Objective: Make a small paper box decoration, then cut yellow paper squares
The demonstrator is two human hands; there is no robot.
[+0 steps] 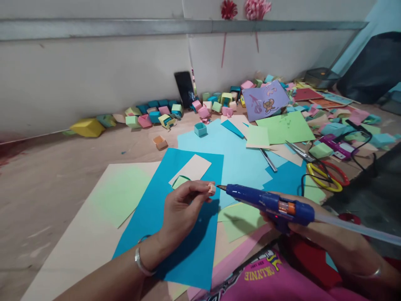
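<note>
Between the thumb and fingers of my left hand is a small folded piece of peach paper. My right hand grips a blue hot glue gun with a clear glue stick jutting from its back. The gun's nozzle points left, very close to the peach paper; whether they touch I cannot tell. Beneath my left hand lies a blue paper sheet, bearing a peach paper strip and a small green paper piece.
Many small coloured paper boxes line the wall, where a phone leans upright. Scissors and a cutter knife lie to the right, near a purple device with a black cable. A purple card stands behind them.
</note>
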